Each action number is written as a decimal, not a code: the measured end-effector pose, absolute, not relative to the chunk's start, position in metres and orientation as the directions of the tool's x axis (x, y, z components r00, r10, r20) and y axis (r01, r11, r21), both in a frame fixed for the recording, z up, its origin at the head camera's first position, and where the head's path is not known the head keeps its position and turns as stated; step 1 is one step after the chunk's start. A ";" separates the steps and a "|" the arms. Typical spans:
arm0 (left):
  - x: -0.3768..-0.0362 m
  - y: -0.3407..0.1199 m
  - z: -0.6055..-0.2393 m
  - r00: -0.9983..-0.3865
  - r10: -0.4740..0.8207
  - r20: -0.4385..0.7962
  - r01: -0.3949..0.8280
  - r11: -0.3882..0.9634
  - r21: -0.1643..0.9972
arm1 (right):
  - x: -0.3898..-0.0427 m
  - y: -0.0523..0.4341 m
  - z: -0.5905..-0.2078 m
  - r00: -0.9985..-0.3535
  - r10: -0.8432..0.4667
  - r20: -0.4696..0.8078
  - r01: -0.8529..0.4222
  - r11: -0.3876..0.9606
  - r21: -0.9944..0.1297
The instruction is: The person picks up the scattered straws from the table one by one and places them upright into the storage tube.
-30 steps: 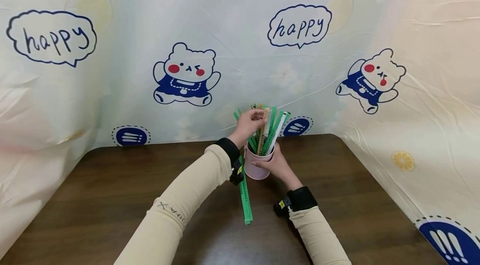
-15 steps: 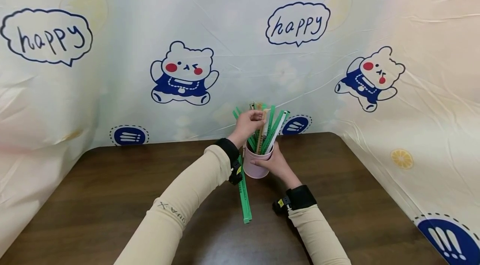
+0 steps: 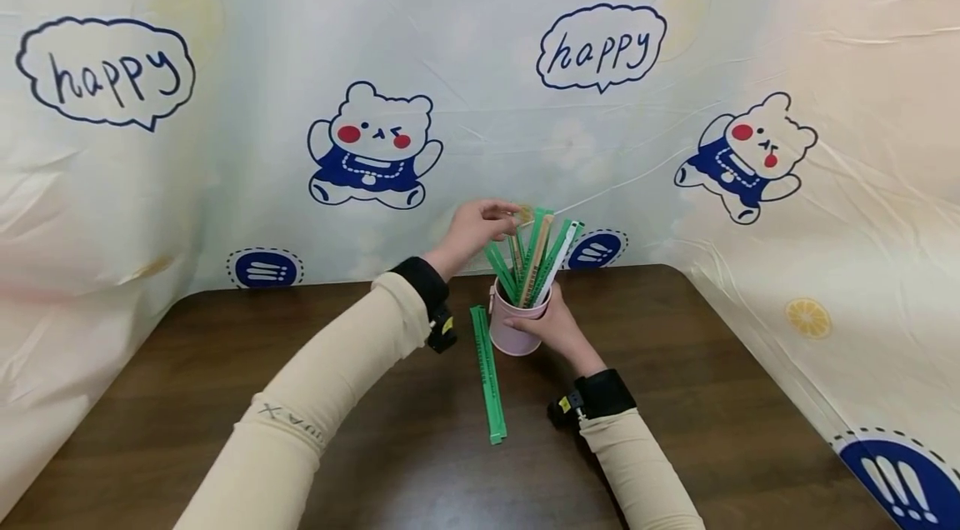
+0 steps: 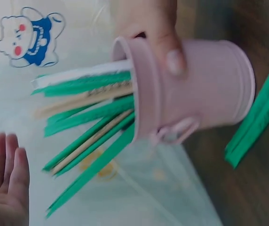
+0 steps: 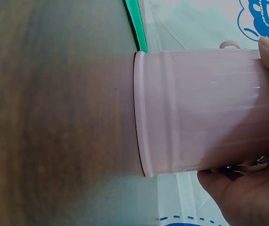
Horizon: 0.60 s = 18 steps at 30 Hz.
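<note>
Lifted clear, left hand (image 3: 474, 227) hovers above the sticks (image 3: 534, 257) — right hand (image 3: 553, 324) grips cup (image 3: 513, 334).

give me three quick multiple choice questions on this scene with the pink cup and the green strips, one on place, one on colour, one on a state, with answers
1. Where does the loose green strip lie?
A. inside the cup
B. flat on the table, left of the cup
C. in the left hand

2. What colour is the cup?
A. pink
B. blue
C. yellow

3. What is the right hand doing?
A. resting flat on the table
B. pinching a strip
C. gripping the cup

Answers:
1 B, the head view shows it on the brown table beside the cup.
2 A, all three views show a pale pink cup.
3 C, its thumb and fingers wrap the cup's wall, while the left hand hovers open by the strip tops.
</note>
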<state>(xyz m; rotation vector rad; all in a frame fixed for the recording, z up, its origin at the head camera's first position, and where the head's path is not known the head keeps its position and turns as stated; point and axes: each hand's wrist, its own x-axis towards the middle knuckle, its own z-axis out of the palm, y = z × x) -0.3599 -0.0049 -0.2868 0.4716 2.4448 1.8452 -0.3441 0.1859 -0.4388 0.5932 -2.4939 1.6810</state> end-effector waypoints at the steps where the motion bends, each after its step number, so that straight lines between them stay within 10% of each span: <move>1: -0.359 -0.010 -0.283 -0.950 0.278 0.145 0.215 0.245 0.945 | -0.344 0.186 -0.438 -0.924 -0.271 0.270 -0.352 0.324 -0.878; 18: -0.342 -0.069 -0.329 -0.854 0.489 -0.177 0.170 0.583 0.794 | -0.341 0.185 -0.437 -0.940 -0.250 0.231 -0.311 0.352 -0.883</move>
